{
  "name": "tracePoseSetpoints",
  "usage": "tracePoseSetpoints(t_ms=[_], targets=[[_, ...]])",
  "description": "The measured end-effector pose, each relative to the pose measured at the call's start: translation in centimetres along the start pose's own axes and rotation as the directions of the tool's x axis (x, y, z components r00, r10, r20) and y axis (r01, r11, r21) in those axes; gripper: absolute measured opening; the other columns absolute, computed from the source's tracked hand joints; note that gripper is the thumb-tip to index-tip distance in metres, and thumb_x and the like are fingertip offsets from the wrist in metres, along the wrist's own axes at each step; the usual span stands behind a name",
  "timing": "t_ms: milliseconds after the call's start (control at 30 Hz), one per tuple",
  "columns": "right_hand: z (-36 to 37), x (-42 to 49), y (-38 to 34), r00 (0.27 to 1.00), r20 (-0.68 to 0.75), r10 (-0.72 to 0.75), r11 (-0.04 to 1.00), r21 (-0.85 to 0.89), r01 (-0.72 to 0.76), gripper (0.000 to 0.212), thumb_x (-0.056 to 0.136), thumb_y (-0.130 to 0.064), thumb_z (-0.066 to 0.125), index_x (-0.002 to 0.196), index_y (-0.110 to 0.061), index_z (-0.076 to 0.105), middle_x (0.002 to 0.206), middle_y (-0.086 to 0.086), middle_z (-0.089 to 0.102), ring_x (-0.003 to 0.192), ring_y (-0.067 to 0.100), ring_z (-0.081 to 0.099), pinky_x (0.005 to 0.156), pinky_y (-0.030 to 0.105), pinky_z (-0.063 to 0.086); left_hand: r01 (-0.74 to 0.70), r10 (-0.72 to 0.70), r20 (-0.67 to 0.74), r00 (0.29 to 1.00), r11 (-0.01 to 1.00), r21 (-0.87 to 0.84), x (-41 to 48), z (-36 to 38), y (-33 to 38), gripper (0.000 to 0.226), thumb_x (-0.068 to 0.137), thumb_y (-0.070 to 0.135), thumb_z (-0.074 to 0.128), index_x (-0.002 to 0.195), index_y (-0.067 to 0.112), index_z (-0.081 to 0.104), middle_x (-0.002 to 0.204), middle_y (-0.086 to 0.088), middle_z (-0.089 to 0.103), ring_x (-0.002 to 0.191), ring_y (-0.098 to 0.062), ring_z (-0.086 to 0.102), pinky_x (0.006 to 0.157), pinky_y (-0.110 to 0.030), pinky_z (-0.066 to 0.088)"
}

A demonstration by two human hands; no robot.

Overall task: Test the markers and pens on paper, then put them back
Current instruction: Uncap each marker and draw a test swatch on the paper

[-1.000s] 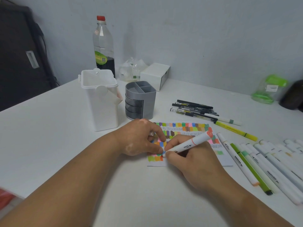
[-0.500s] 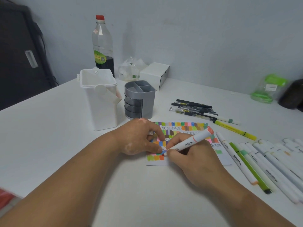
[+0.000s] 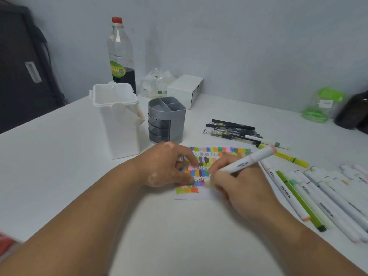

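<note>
One white marker (image 3: 245, 163) sat pinched low on its barrel in the curled fingers of my right hand (image 3: 241, 188), blurred tip down on the paper (image 3: 191, 196) on the desk (image 3: 59, 166), long axis slanting up from there to the pink-banded end, which pointed far and right. It looked light, stiff and smooth, so a hold near the tip suited it. My left hand (image 3: 163, 166) pressed bent fingertips on the paper; whether it gripped anything, I could not tell.
</note>
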State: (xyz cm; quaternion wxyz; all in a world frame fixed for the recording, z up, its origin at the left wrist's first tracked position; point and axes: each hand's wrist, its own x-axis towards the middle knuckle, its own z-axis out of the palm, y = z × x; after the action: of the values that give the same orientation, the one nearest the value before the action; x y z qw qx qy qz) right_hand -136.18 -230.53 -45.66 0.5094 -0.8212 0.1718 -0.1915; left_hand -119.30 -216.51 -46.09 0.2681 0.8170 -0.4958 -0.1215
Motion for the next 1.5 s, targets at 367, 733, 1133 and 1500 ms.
tracePoseSetpoints(t_ms=[367,733,1133,1500], targets=[[-2.8,1.3,-0.1,0.97,-0.194,0.148,0.839,0.544,-0.02,0.034,0.089,-0.004,0.065,0.06,-0.022,0.066,0.055,0.002,0.056,0.043,0.013,0.048,0.038,0.021,0.036,-0.067,-0.07,-0.208,0.976,0.808,-0.585,0.4,0.0,-0.3,0.022,0.097,0.015,0.045,0.109,0.033,0.049,0.087,0.004,0.07,0.066,-0.006,0.051,0.061,-0.022,0.044],[-3.0,1.7,0.6,0.982,-0.169,0.087,0.847,0.531,0.016,0.019,0.082,-0.008,0.075,0.066,-0.018,0.071,0.054,0.001,0.052,0.046,0.013,0.046,0.04,0.023,0.036,-0.065,-0.02,-0.181,0.983,0.891,-0.45,-0.3,-0.1,1.2,0.011,0.088,0.051,0.054,0.095,0.044,0.052,0.101,0.018,0.076,0.083,-0.002,0.069,0.071,-0.03,0.058],[-1.9,1.4,0.6,0.996,-0.083,0.025,0.862,0.507,0.02,0.006,0.075,-0.018,0.071,0.077,-0.017,0.076,0.062,0.008,0.064,0.051,0.018,0.056,0.045,0.026,0.047,-0.105,0.065,-0.118,0.991,0.923,-0.371,-0.7,0.8,2.6,0.024,0.083,0.051,0.064,0.104,0.04,0.064,0.101,0.013,0.076,0.079,-0.019,0.069,0.072,-0.051,0.059],[-1.8,0.9,-0.2,0.999,-0.037,0.007,0.856,0.517,0.013,0.023,0.093,-0.009,0.069,0.074,-0.018,0.078,0.065,0.01,0.067,0.054,0.017,0.059,0.047,0.026,0.049,-0.227,0.147,-0.246,0.958,0.913,-0.34,-0.7,1.7,2.9,0.011,0.087,0.042,0.069,0.097,0.039,0.065,0.083,0.006,0.075,0.06,-0.01,0.058,0.057,-0.035,0.055]])
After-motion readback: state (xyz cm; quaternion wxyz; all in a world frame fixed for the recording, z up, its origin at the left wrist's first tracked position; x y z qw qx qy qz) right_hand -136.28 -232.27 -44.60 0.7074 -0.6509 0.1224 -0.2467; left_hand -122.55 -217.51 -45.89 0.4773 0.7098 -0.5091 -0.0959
